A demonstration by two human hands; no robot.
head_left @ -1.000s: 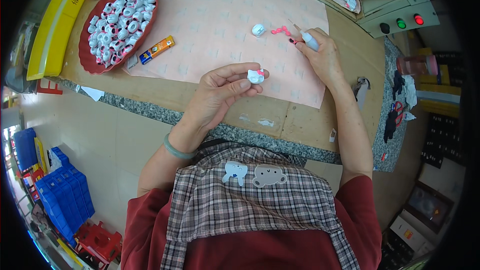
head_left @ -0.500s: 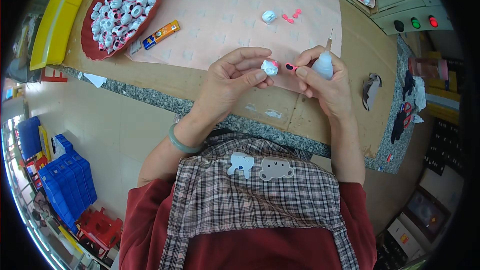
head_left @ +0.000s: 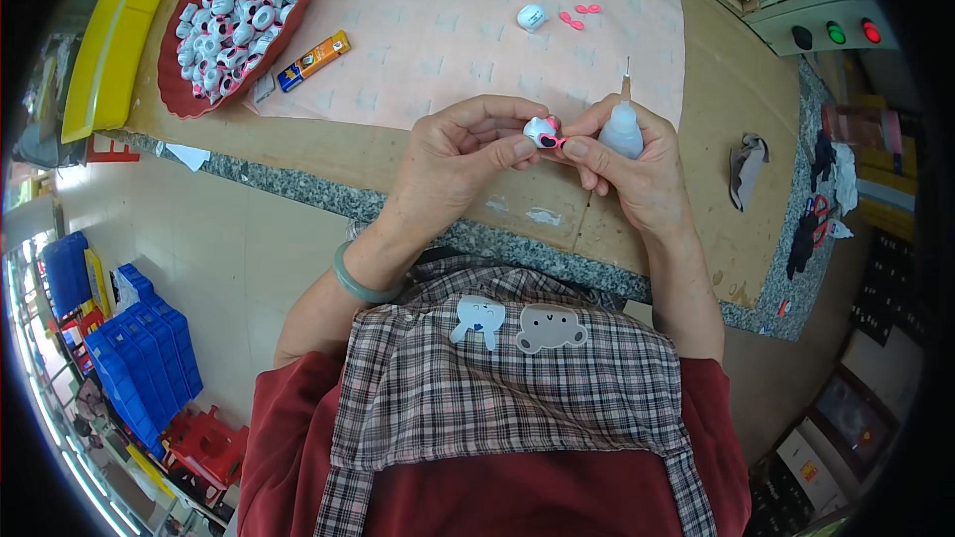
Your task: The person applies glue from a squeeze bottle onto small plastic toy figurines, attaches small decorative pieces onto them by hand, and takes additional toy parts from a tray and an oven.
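Between thumb and fingers, my left hand (head_left: 453,154) pinches a small white cat-head figure (head_left: 536,127) with a pink bow. My right hand (head_left: 642,179) grips one end of tiny pink sunglasses (head_left: 548,141) with dark lenses, held against the front of the head. Tucked in that same hand is a small squeeze bottle (head_left: 623,129) of clear or whitish look, its thin needle tip pointing up. Beyond the hands, another white head (head_left: 532,18) and pink sunglasses (head_left: 587,9) lie on the pink sheet (head_left: 428,20).
At the far left a red scalloped tray (head_left: 290,40) holds many white heads. Beside it lies an orange-and-blue packet (head_left: 314,61). A grey cloth scrap (head_left: 744,171) rests on the cardboard at right. Red-handled scissors (head_left: 820,219) and dark cloth lie on the stone edge.
My right hand has moved left, bringing the sunglasses from beside the white head onto its front. The head in my left hand has turned slightly. The bottle moved along with my right hand.
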